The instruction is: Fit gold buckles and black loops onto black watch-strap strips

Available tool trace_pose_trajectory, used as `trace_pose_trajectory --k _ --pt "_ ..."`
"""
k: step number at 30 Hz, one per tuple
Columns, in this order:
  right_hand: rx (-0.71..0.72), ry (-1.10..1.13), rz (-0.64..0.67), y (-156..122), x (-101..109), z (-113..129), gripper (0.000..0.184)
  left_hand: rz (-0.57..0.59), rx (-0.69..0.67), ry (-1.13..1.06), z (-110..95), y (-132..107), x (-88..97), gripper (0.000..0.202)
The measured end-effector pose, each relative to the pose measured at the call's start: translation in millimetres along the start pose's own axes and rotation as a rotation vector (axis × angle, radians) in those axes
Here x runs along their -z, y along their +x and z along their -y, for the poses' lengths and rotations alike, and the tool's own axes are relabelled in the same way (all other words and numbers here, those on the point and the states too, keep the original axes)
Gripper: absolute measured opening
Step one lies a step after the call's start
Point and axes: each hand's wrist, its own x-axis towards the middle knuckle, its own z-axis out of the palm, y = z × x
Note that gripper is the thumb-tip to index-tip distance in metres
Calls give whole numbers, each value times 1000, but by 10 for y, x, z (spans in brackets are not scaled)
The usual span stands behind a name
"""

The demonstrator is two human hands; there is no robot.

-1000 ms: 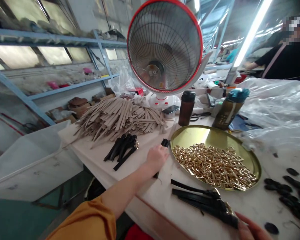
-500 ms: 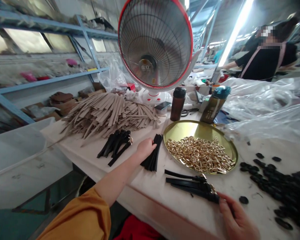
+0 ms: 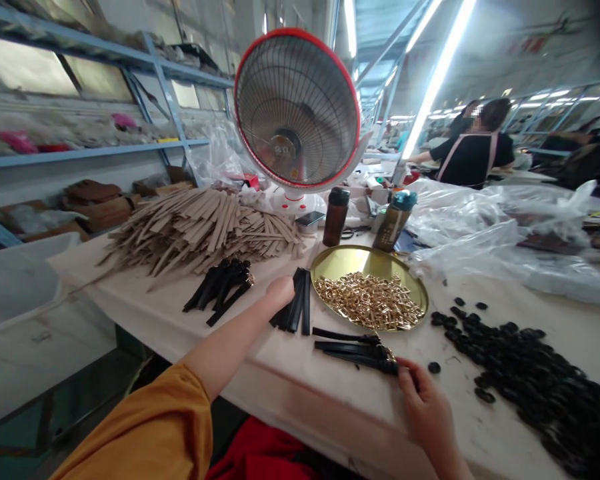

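Apparently the step in hand is sorting and setting down black straps, with each hand busy at a different group on the pale table (image 3: 165,321). The left hand (image 3: 281,291) reaches out to a fan of plain black strips (image 3: 299,307) lying just beside the gold tray (image 3: 350,257). Its back is toward the camera and its fingertips are hidden, so I cannot tell whether they grip a strip or only press on the fan. The right hand (image 3: 427,400) is nearer the body, its thumb and forefinger closed on the end of the near bundle (image 3: 353,355), a small group of black straps with gold-coloured metal at that end. Those straps lie flat, their plain ends toward the left.

Another buckled bundle (image 3: 225,283) rests left of the plain strips, in front of the heap of tan strips (image 3: 195,223). The tray holds a mass of gold buckles (image 3: 370,303), and a spread of small dark pieces (image 3: 520,367) covers the table's right side, near the right hand but apart from it.

As I judge it, the next move calls for a light parting touch from the left hand, since the plain strips overlap and could come away several at once. From the right hand it calls for a loosening of the pinch without dragging, because the metal ends sit close together and might catch on one another
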Motion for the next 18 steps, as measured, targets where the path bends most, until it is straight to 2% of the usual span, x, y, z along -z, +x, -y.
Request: trace_pose_trajectory --k 3,6,8,11,14,16,18 --pt "27 7 -17 -1 -10 5 37 -74 28 -64 33 -99 85 30" --pt "41 20 -27 -30 -17 22 36 -100 -5 -171 -40 -227 154 31" --pt "21 39 -45 -49 1 53 37 -56 -61 -270 -152 -317 164 31" --pt "23 81 -68 23 93 126 39 78 -136 -446 -352 -430 130 33" --pt "104 107 -91 352 229 177 38 203 -159 -601 -510 -487 90 34" --pt "141 83 -120 722 290 159 41 295 -139 -710 -578 -497 77 34" --pt "151 -1 -105 1165 290 82 46 442 -59 -893 -623 -493 76 33"
